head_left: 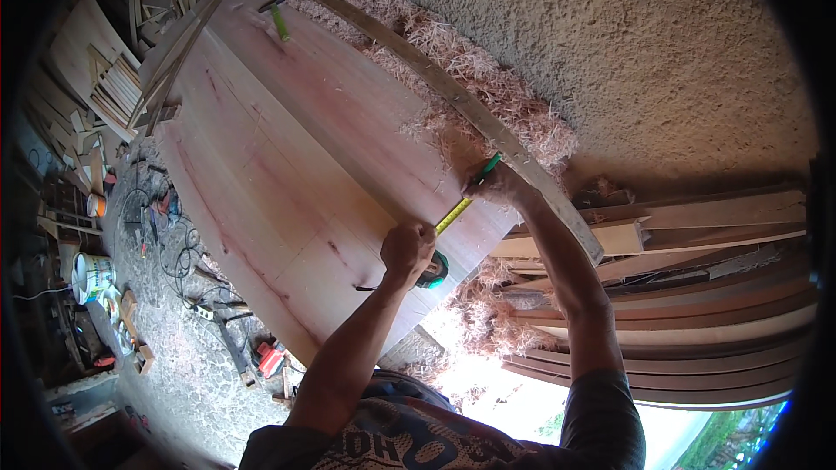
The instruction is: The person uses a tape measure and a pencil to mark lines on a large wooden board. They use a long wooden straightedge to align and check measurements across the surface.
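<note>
A tape measure [433,271] with a black and green case is gripped in my left hand [407,252], low over a wide wooden panel [287,165]. Its yellow blade [454,214] runs out across the wood toward the upper right. My right hand [496,185] is closed around a slim green pencil or pen [490,166], close to the blade's far end. Whether these fingers also pinch the blade is hidden. Toward the panel's far end lies a tool with a lime-green handle [279,23] and a dark crosswise head.
A long wooden strip [435,78] edges the panel, with curly shavings [470,57] heaped against the rough wall [644,61]. Stacked boards [679,296] lie at right. On the left floor are a white bucket [92,277], cables [178,252] and a red tool [270,359].
</note>
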A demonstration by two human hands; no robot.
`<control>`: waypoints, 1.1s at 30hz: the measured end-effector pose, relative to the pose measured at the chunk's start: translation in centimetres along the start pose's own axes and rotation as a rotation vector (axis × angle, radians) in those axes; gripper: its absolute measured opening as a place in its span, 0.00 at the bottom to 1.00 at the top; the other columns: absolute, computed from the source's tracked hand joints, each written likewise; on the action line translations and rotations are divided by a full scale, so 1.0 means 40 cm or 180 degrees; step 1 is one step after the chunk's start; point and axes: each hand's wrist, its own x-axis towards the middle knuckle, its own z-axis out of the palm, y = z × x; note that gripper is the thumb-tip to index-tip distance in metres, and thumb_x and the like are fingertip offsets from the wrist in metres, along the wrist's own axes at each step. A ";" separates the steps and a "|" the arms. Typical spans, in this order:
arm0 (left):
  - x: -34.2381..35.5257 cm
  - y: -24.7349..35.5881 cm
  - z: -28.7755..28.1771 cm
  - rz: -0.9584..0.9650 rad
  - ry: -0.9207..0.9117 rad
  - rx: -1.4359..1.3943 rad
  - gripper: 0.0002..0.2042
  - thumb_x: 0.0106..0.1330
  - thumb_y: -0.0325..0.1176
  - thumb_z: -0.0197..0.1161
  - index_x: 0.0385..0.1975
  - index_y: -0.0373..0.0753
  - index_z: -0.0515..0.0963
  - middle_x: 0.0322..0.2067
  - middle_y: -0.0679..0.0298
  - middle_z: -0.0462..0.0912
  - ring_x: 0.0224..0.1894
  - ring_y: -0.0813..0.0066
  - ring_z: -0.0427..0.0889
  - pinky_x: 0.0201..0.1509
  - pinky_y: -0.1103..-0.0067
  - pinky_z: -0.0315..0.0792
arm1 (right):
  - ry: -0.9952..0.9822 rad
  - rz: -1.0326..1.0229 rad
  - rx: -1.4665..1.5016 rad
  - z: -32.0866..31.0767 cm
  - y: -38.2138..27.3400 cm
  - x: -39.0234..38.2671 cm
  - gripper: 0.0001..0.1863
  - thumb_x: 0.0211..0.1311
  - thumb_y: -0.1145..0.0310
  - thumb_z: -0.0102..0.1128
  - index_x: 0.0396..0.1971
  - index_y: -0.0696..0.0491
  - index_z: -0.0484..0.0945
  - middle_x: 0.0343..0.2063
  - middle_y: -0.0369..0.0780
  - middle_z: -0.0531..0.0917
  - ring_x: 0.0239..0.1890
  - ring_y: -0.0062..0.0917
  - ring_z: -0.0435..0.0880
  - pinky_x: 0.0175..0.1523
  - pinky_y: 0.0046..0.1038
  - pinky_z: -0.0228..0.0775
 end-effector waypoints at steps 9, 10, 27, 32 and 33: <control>0.003 -0.032 0.040 0.0313 0.0310 -0.0074 0.14 0.61 0.44 0.56 0.21 0.42 0.80 0.18 0.55 0.80 0.24 0.58 0.83 0.31 0.66 0.74 | 0.0390 -0.0326 0.0693 -0.007 -0.030 -0.017 0.04 0.58 0.73 0.68 0.32 0.56 0.84 0.24 0.36 0.85 0.31 0.19 0.83 0.40 0.22 0.75; -0.002 -0.034 0.027 0.0327 0.0039 -0.0245 0.16 0.62 0.47 0.58 0.23 0.40 0.80 0.17 0.56 0.79 0.23 0.58 0.82 0.32 0.65 0.74 | 0.1077 -0.0687 0.1084 -0.006 -0.032 -0.020 0.05 0.60 0.72 0.66 0.34 0.56 0.83 0.25 0.36 0.85 0.31 0.19 0.83 0.39 0.23 0.74; -0.197 -0.453 -0.240 0.0446 0.1155 -0.0516 0.12 0.63 0.37 0.67 0.28 0.37 0.72 0.24 0.55 0.78 0.25 0.58 0.79 0.30 0.66 0.73 | 0.1477 0.0900 -0.2177 -0.112 0.235 -0.239 0.38 0.49 0.66 0.65 0.62 0.46 0.60 0.56 0.54 0.71 0.53 0.56 0.75 0.51 0.53 0.73; -0.192 -0.485 -0.248 0.0565 0.1533 -0.0621 0.11 0.62 0.35 0.68 0.32 0.38 0.72 0.23 0.56 0.78 0.25 0.59 0.79 0.30 0.67 0.74 | 0.2159 0.0484 -0.2443 -0.167 0.100 -0.286 0.33 0.42 0.67 0.68 0.53 0.50 0.67 0.43 0.50 0.77 0.44 0.52 0.79 0.45 0.49 0.74; -0.190 -0.500 -0.246 0.0585 0.1568 -0.0679 0.11 0.60 0.35 0.68 0.32 0.39 0.72 0.24 0.56 0.78 0.26 0.57 0.79 0.33 0.65 0.74 | 0.2077 0.0325 -0.2268 -0.173 0.037 -0.297 0.31 0.42 0.67 0.69 0.51 0.51 0.69 0.41 0.50 0.78 0.43 0.51 0.79 0.44 0.48 0.74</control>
